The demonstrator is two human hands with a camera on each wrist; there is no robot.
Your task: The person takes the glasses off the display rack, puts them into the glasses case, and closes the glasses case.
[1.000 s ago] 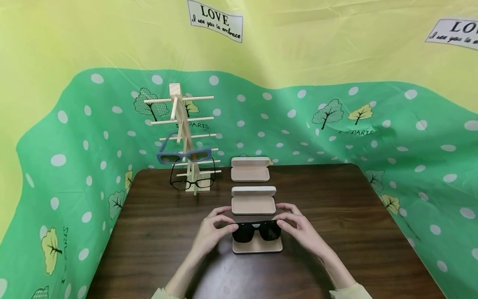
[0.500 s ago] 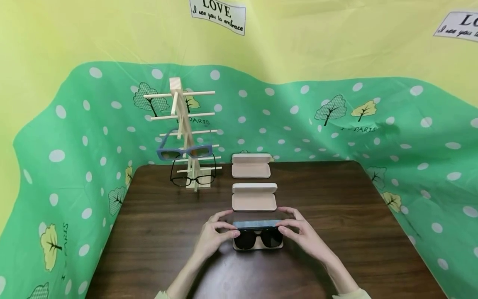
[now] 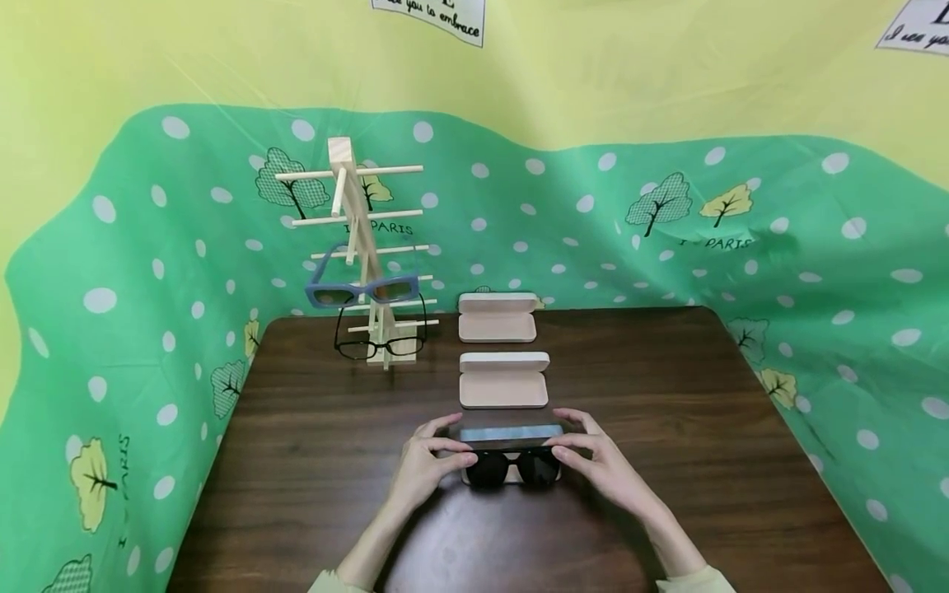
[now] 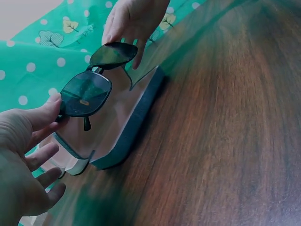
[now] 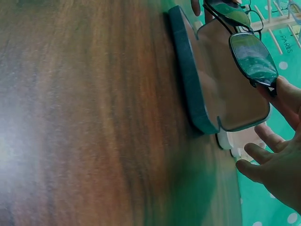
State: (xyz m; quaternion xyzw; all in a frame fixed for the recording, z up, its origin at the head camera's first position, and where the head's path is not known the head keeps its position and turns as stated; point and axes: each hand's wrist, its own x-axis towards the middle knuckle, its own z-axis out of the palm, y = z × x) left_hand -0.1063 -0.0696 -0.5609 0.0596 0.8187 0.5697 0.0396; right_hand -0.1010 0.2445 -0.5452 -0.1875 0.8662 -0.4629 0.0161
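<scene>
Both hands hold a pair of black sunglasses point(image 3: 487, 470) by its outer ends, dark lenses facing me. My left hand point(image 3: 421, 471) pinches one end between thumb and index finger; my right hand point(image 3: 610, 469) pinches the other likewise. The remaining fingers are spread away from the frame. Behind and beneath the sunglasses stands an open glasses case point(image 4: 129, 129), dark blue outside with a beige lining. In the right wrist view, the sunglasses point(image 5: 254, 59) appear apart from the case's lower shell point(image 5: 186, 75). One folded temple shows behind the lenses in the left wrist view.
Two white glasses cases stand open in line behind, a nearer one point(image 3: 504, 389) and a farther one point(image 3: 497, 327). At back left, a wooden display rack point(image 3: 363, 226) holds blue-framed sunglasses point(image 3: 362, 291) and black-rimmed glasses point(image 3: 381, 347). A patterned curtain surrounds the brown table point(image 3: 334, 461).
Relative to the dark case, the sunglasses have come towards me and lower, uncovering the lid's blue edge behind them. Both hands keep their pinch. The head view has tilted down.
</scene>
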